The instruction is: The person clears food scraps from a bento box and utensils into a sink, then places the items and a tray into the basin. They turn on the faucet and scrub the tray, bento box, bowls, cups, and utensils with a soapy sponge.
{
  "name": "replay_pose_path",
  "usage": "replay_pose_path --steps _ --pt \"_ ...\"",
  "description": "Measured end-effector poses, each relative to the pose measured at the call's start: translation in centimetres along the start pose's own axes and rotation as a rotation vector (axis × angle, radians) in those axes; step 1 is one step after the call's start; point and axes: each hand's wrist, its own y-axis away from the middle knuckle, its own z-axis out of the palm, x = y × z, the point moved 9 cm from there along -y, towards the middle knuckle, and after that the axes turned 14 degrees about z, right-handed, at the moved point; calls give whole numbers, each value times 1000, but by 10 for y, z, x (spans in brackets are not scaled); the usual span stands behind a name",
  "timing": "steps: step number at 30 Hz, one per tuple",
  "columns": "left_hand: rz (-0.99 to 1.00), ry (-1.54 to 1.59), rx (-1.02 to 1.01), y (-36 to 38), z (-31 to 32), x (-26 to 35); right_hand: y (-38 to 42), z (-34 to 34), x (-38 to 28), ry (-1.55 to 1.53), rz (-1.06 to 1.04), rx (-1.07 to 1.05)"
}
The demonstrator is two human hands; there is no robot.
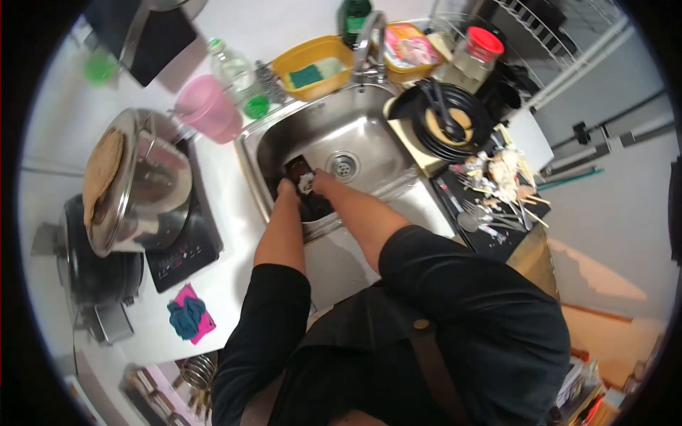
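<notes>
Inside the steel sink (371, 132), a dark rectangular object (296, 167) with a white patch on it is between my two hands. My left hand (286, 190) is at its left side and my right hand (322, 182) at its right side, with fingers bent around its edges. What the object is, I cannot make out. The drain (344, 166) shows just right of my right hand. Above the sink's back edge stands the faucet (369, 53). A yellow basin (314, 65) with a green sponge (306, 77) sits behind the sink.
Black pans (455, 124) are stacked right of the sink, beside a black tray (497, 238) with utensils and food scraps. On the left are a pink pitcher (207, 110), a large steel pot (165, 181), a black cooktop (183, 263) and cloths (187, 317).
</notes>
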Motion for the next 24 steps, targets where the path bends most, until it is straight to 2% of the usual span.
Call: replay_pose_path --steps 2,4,6,8,10,12,13,14,15,16,17,18,19,21,22,24 --pt "51 -91 -3 -13 -3 2 0 4 1 -155 -13 -151" --pt "122 -132 -16 5 2 16 40 -33 -16 61 -215 -106" --pt "438 -636 -149 -27 5 37 52 -71 -23 -115 -257 86" --pt "945 -1036 -3 69 25 117 109 -143 -21 -78 -400 210" --pt "1331 -684 -92 129 40 154 191 -209 17 -70 -611 347" --pt "1195 -561 -276 179 56 167 272 -259 102 -142 -615 433" --pt "1097 -462 -360 216 66 168 294 -269 151 -110 -528 478" --pt "993 -364 -438 242 73 158 318 -281 204 -274 -457 496" --pt "1082 -299 -546 251 81 144 331 -282 249 -230 -320 387" --pt "1144 -488 -527 302 90 139 340 -277 299 -259 -106 362" --pt "1041 -467 -595 307 97 109 351 -269 337 -233 -59 399" --pt "1037 -481 -646 332 106 86 356 -253 366 -211 -11 431" --pt "1097 -433 -741 358 119 63 363 -241 372 -220 -73 458" --pt "1103 -583 -771 409 137 28 379 -222 377 -242 -196 514" --pt "1087 -531 -782 428 145 17 377 -209 374 -179 -175 461" --pt "1082 -481 -764 444 154 3 376 -203 366 -131 -167 517"
